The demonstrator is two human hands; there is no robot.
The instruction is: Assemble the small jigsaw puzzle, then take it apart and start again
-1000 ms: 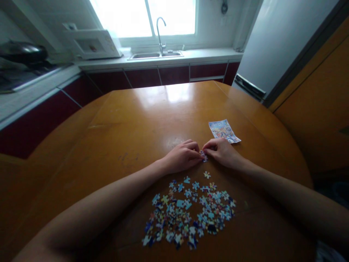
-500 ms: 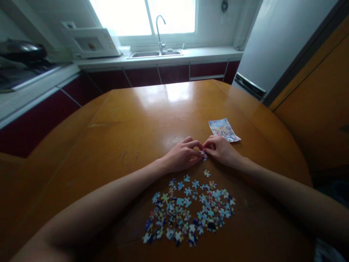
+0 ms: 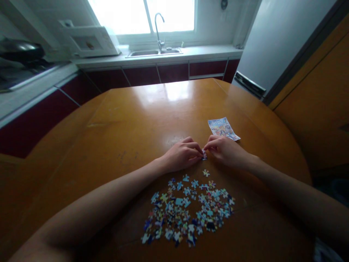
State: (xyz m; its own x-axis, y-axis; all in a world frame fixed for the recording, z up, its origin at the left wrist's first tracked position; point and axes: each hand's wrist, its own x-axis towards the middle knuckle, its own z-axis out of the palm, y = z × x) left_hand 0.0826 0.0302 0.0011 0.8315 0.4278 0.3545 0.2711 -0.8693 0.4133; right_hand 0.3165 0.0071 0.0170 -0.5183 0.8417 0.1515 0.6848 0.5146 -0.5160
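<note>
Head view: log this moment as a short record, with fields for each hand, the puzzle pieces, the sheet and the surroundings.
Left hand: fingers at the left side of a small puzzle patch
Right hand: fingers by the patch's far edge; any held piece too small to tell
Loose pieces: spread over the near part of the wooden table
Lone piece: apart, between patch and loose pieces
Printed sheet: on the table, just beyond the right hand
Background: sink below a window
</note>
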